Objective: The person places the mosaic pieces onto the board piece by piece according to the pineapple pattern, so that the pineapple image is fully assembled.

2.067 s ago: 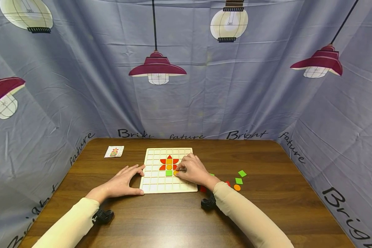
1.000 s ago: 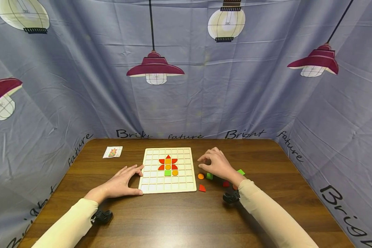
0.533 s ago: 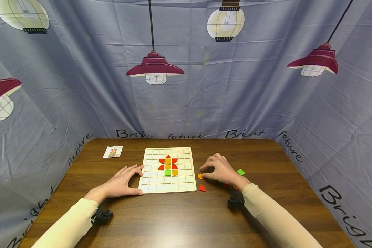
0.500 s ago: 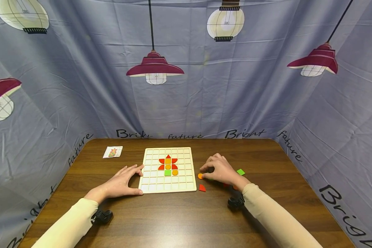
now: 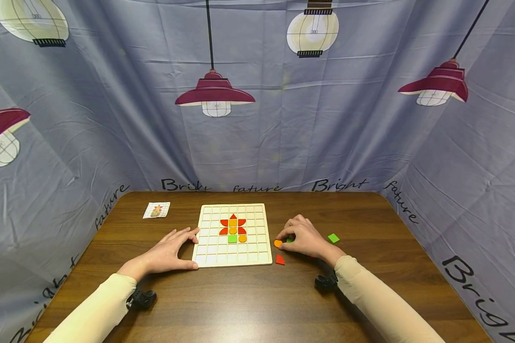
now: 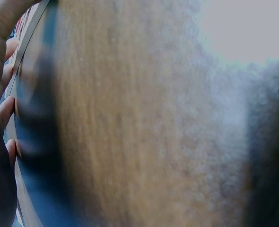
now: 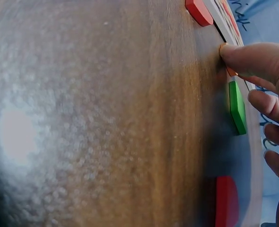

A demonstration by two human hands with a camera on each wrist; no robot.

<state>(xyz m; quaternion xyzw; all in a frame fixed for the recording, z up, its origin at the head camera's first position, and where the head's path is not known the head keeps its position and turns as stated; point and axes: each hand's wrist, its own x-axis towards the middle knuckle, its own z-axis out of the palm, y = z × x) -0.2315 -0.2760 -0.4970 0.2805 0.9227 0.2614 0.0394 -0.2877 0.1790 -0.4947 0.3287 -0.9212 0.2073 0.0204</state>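
A pale wooden grid board (image 5: 253, 257) lies on the table, with red, orange and green flat pieces forming a flower-like pattern. My left hand (image 5: 165, 252) rests at its left edge, thumb by the near corner and fingers relaxed along the side. Just right of the board, my right hand (image 5: 304, 238) pinches an orange disc (image 5: 278, 243) between thumb and index finger, low over the table. In the right wrist view the thumb covers part of the disc. A green square piece (image 7: 237, 109) stands out beside it, under the other fingers.
A red quarter-round piece (image 5: 280, 259) lies near the board's right corner. Another green square (image 5: 333, 237) is beyond the right wrist, and a red piece (image 7: 227, 201) shows under that hand. A printed pattern card (image 5: 156, 210) lies at the back left. Curtains surround the table.
My right hand let go of an orange disc on the board beside the green square, moved right off it, then came down and closed on another orange disc. The left hand stayed at the board's edge.
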